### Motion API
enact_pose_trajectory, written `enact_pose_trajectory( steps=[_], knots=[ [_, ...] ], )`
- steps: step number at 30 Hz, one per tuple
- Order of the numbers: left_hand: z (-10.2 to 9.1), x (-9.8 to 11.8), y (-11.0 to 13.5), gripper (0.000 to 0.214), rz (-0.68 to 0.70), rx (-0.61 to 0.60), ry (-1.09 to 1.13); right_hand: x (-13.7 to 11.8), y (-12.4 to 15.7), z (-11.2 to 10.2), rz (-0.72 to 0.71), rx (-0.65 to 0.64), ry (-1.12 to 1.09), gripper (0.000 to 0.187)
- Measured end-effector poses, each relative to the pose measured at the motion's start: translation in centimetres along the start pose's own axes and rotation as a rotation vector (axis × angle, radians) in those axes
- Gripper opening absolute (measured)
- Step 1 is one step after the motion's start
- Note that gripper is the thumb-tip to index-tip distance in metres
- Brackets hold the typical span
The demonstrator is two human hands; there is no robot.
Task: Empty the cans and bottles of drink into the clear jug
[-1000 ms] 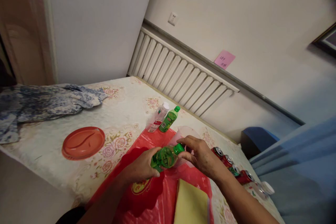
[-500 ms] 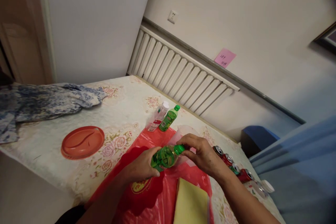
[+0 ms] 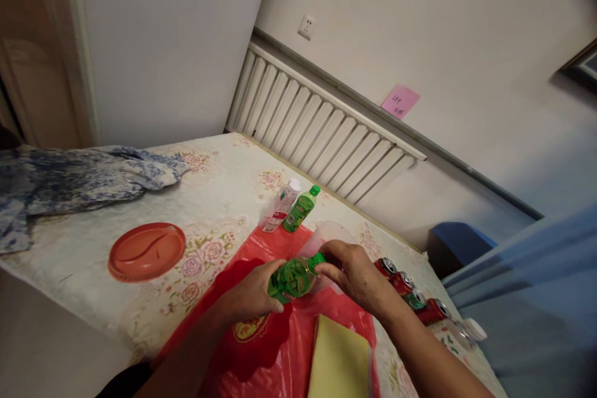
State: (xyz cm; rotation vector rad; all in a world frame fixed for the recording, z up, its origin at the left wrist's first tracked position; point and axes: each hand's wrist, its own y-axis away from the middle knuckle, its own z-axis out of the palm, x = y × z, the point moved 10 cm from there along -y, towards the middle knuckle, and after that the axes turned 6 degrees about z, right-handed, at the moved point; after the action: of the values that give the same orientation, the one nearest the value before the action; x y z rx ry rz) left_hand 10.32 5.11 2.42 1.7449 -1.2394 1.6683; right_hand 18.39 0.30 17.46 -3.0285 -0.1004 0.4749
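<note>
My left hand (image 3: 249, 295) grips the body of a small green bottle (image 3: 293, 276), held tilted above a red plastic bag (image 3: 275, 348). My right hand (image 3: 352, 273) has its fingers pinched round the bottle's green cap (image 3: 318, 259). Just behind the hands stands a clear plastic jug (image 3: 326, 235), partly hidden by my right hand. Farther back, a second green bottle (image 3: 301, 208) and a clear bottle with a white cap (image 3: 281, 206) stand side by side on the table.
A flowered cloth (image 3: 219, 199) covers the table. A red plate (image 3: 147, 251) lies at left, a blue patterned cloth (image 3: 79, 177) at far left. Several red cans (image 3: 410, 295) lie at right, a yellow pad (image 3: 338, 360) near me. A radiator (image 3: 321, 137) lines the wall.
My right hand's fingers have shifted round the cap, closing tighter on it. The bottle and my left hand have stayed in place.
</note>
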Motion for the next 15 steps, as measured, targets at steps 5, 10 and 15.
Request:
enact_pose_trajectory(
  steps=[5, 10, 15],
  knots=[
    [-0.06, 0.18, 0.0, 0.069, 0.023, 0.013, 0.081, 0.31, 0.08, -0.41, 0.0, 0.037, -0.104, 0.042],
    [-0.04, 0.07, 0.06, 0.063, 0.016, 0.017, 0.092, -0.01, 0.11, -0.32, -0.068, 0.0, -0.201, 0.028],
    [-0.08, 0.05, 0.0, 0.066, 0.043, 0.021, 0.092, -0.48, 0.1, -0.5, -0.114, 0.026, -0.106, 0.029]
  ],
)
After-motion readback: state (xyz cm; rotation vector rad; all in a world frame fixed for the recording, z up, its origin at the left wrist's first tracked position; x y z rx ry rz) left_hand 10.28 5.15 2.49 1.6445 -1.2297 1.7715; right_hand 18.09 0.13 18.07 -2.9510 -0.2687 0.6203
